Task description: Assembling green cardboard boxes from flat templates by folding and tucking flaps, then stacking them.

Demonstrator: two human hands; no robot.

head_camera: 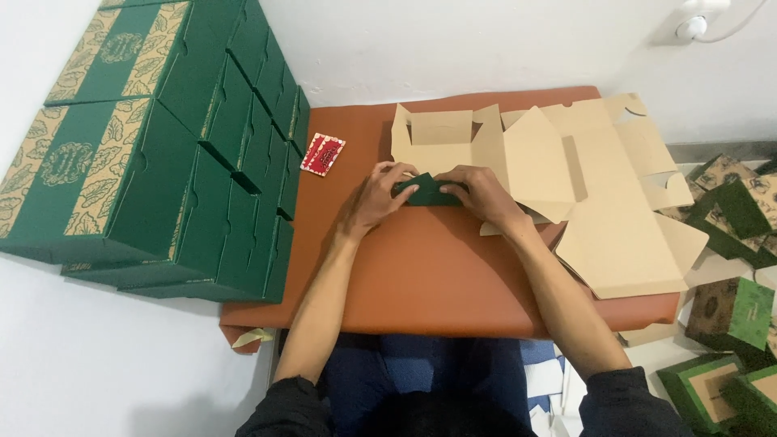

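A flat cardboard box blank (441, 139), tan inside and dark green outside, lies on the brown table (421, 275). My left hand (376, 198) and my right hand (483, 194) both press on its near flap (426, 193), which is folded over so its green side shows. The fingertips of both hands pinch that green flap from either end. More unfolded tan blanks (615, 202) lie overlapping just right of my right hand.
Stacks of finished green boxes with tan leaf patterns (154, 146) stand at the left, against the table's edge. A small red card (323, 153) lies near them. Loose green boxes and lids (732, 267) are scattered on the floor at the right. A wall socket (692, 24) sits top right.
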